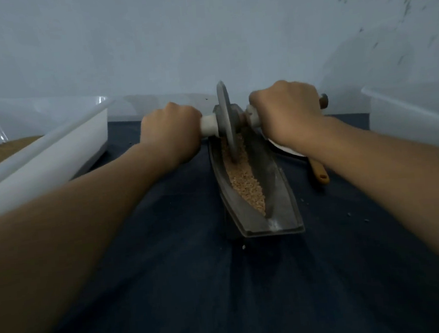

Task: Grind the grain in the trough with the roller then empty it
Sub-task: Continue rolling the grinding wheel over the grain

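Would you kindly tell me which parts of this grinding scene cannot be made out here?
Head view:
Far end of the long grey metal trough: behind the grey disc roller.
Roller's handles: mostly wrapped by the left hand and right hand.
White plate and brown wooden tool: mostly under the right forearm.
White plastic tub on the right: cut by the frame edge.

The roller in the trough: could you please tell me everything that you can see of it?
The roller is a thin grey disc, metal by its look, standing on edge on an axle that runs crosswise. Pale sleeves sit on the axle either side of the disc, and a brown end knob shows past the right hand. The left hand grips the left handle, the right hand the right. The disc's lower edge sits in the grain toward the far end of the dark trough.
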### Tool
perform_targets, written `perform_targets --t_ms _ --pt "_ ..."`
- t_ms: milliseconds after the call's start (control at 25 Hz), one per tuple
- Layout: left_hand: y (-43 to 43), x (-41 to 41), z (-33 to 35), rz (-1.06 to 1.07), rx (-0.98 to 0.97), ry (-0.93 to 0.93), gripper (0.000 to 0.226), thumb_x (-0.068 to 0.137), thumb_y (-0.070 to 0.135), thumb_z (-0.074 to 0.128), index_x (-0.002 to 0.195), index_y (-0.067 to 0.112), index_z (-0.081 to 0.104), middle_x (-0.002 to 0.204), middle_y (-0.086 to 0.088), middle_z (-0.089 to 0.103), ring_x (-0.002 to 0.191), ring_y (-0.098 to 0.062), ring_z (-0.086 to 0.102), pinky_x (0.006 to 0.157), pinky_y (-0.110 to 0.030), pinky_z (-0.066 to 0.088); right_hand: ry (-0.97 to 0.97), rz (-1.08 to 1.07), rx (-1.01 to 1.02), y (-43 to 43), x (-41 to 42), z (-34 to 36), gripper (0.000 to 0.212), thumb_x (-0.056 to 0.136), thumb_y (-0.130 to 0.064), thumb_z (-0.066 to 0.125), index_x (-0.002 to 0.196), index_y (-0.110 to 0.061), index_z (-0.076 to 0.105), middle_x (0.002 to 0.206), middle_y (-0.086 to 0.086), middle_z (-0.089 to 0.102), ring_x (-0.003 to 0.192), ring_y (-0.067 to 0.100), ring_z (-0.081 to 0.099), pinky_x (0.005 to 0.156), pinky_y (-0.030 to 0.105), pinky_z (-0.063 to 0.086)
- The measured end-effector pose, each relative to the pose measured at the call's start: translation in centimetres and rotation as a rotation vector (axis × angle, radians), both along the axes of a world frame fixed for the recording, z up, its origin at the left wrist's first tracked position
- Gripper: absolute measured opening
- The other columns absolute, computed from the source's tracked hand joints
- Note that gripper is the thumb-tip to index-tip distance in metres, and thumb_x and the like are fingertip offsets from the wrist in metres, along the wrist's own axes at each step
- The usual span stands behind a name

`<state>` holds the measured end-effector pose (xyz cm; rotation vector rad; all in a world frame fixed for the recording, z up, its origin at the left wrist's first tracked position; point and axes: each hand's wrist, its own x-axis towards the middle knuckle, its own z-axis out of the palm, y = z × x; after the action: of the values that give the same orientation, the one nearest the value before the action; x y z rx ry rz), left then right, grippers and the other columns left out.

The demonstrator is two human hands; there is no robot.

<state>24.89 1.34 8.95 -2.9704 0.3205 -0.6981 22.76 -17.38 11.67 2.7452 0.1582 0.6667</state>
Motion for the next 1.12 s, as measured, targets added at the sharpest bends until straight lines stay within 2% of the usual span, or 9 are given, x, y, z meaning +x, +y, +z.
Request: perform_targets --t_ms 80,200,320,440,520,800,920,1000,1120 --pt "1.2 -3.0 -0.5 -0.066 0.066 -0.067 0.010 0.087 0.031 0.061 0.094 0.028 0.066 0.073 0.002 0.050 0.059 -0.021 0.049 0.052 -0.030 0.035 -0.002 0.051 0.021 -2.0 -3.0 -1.0 0.016 0.084 -0.025 0.068 0.079 -0.027 0.053 0.080 0.004 0.059 0.071 0.030 0.059 0.055 0.029 0.034" --pt "2.8 -6.8 -0.6 -0.199 0.076 -0.234 0.005 0.069 0.038 0.065 0.071 0.035 0.061 0.054 0.013 0.025 0.042 -0.005 0.015 0.046 -0.016 0.012 -0.184 0.148 -0.003 -3.5 -7.5 -2.0 0.035 0.060 -0.030 0.068 0.062 -0.031 0.033 0.049 -0.013 0.025 0.039 0.008 0.020 0.045 0.014 0.015" --pt "1.8 -4.2 -0.9 -0.100 0.133 -0.198 0.006 0.079 0.035 0.065 0.084 0.031 0.066 0.061 0.007 0.032 0.045 -0.013 0.028 0.046 -0.022 0.023 -0.203 0.111 -0.015 -3.2 -4.5 -2.5 0.030 0.072 -0.028 0.068 0.073 -0.031 0.039 0.055 -0.007 0.028 0.045 0.019 0.030 0.046 0.019 0.019" --pt "-0.8 0.4 0.7 0.034 0.119 -0.126 0.016 0.089 0.021 0.059 0.103 0.021 0.067 0.087 -0.007 0.057 0.075 -0.031 0.058 0.062 -0.036 0.038 -0.080 -0.005 0.164 -1.6 1.3 -2.0 0.011 0.090 -0.017 0.064 0.100 -0.021 0.061 0.084 0.009 0.058 0.077 0.034 0.057 0.059 0.032 0.034" --pt "-1.6 1.4 1.5 0.049 0.120 -0.125 0.018 0.089 0.017 0.059 0.105 0.019 0.067 0.095 -0.010 0.061 0.086 -0.033 0.062 0.065 -0.037 0.039 -0.030 -0.034 0.212 -1.4 2.4 -1.8 0.009 0.091 -0.015 0.063 0.098 -0.020 0.060 0.095 0.011 0.062 0.082 0.033 0.058 0.063 0.033 0.036" --pt "2.7 -6.0 -0.3 -0.195 0.084 -0.224 0.007 0.073 0.035 0.068 0.077 0.032 0.064 0.056 0.010 0.027 0.043 -0.008 0.019 0.046 -0.017 0.014 -0.239 0.234 -0.014 -3.8 -6.7 -2.2 0.049 0.065 -0.027 0.074 0.069 -0.035 0.026 0.052 -0.012 0.020 0.043 0.006 0.013 0.047 0.014 0.014" --pt "1.7 -4.0 -1.1 -0.086 0.099 -0.175 0.007 0.082 0.034 0.065 0.087 0.030 0.066 0.062 0.005 0.038 0.047 -0.013 0.031 0.047 -0.023 0.022 -0.185 0.112 -0.018 -3.0 -3.9 -2.9 0.036 0.075 -0.023 0.072 0.073 -0.031 0.036 0.057 -0.005 0.032 0.046 0.018 0.028 0.048 0.021 0.017" --pt "0.0 -1.4 -0.5 0.008 0.095 -0.156 0.009 0.089 0.024 0.061 0.096 0.022 0.066 0.075 -0.003 0.052 0.060 -0.025 0.050 0.055 -0.032 0.033 -0.138 0.043 0.089 -2.0 -0.4 -2.6 0.013 0.087 -0.017 0.066 0.088 -0.022 0.054 0.072 0.004 0.050 0.062 0.027 0.047 0.051 0.028 0.025" --pt "-1.5 0.4 0.9 0.053 0.099 -0.126 0.016 0.089 0.014 0.058 0.102 0.017 0.067 0.095 -0.012 0.063 0.085 -0.036 0.063 0.064 -0.037 0.038 -0.056 -0.016 0.176 -1.3 1.2 -1.9 0.011 0.092 -0.016 0.062 0.102 -0.018 0.061 0.091 0.010 0.061 0.084 0.035 0.060 0.061 0.034 0.035"
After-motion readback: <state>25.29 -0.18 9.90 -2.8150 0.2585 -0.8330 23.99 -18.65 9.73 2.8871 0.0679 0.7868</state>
